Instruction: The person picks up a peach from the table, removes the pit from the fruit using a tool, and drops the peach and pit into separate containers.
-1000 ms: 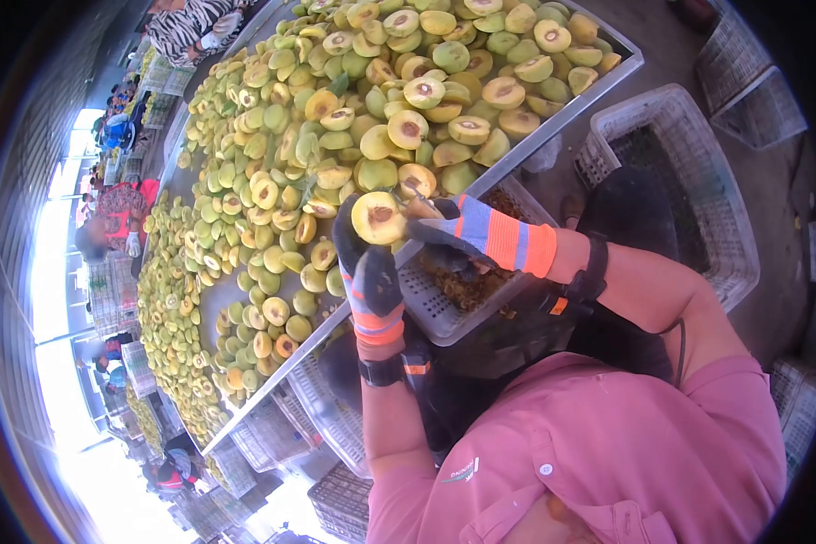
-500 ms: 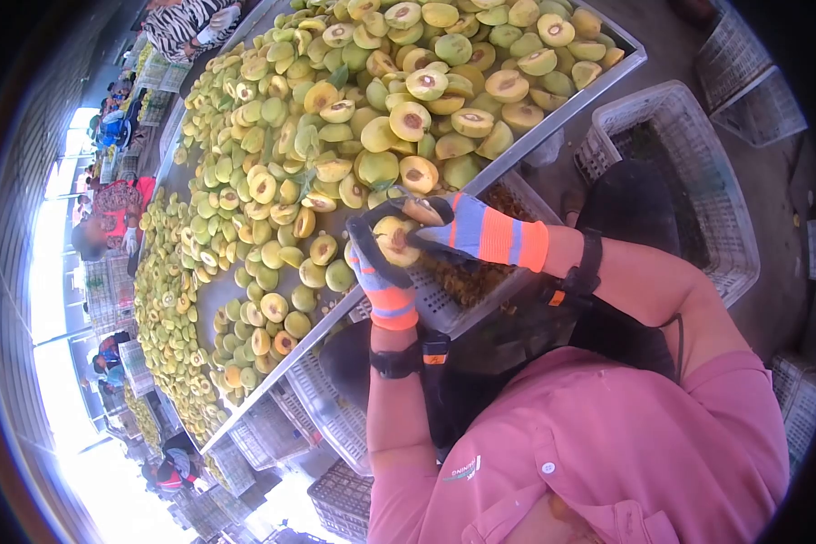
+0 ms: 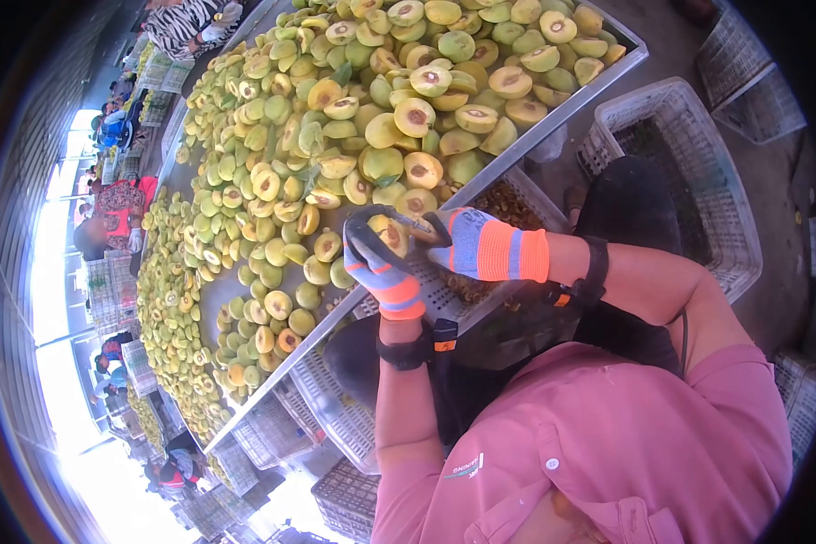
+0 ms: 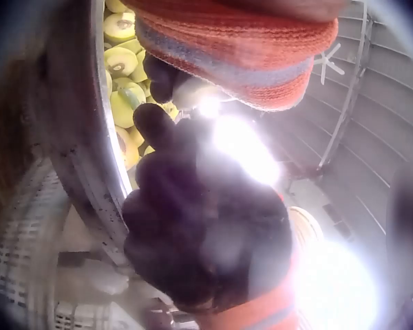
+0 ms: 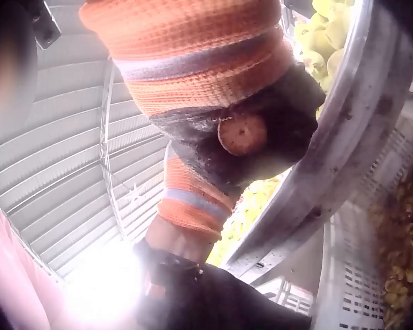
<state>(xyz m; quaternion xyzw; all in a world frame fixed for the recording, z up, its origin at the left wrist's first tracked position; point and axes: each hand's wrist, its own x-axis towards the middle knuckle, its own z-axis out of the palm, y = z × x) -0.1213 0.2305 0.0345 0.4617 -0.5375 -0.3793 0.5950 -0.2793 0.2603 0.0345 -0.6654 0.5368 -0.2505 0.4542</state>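
Both hands wear grey-and-orange gloves with dark palms and meet in front of the tray's metal edge. My left hand point(image 3: 381, 269) holds a halved stone fruit point(image 3: 391, 238), yellow inside with a brown centre, its thumb and fingers round the sides. My right hand point(image 3: 476, 243) grips a tool with a wooden handle point(image 5: 242, 132), whose round end shows in the right wrist view. In the head view the tool's brown part point(image 3: 429, 227) lies beside the fruit; its working end is hidden. Curled dark fingers of the right hand point(image 4: 206, 213) fill the left wrist view.
A large metal tray point(image 3: 562, 113) heaped with halved green-yellow fruit extends ahead. Under its edge stands a plastic crate point(image 3: 444, 313) with brown scraps. Another crate point(image 3: 730, 190) is at the right. Several people work along the far left side.
The left hand has shifted slightly right and leaned toward the right hand, tilting the fruit and covering more of it. The right hand has turned, showing more of its back.
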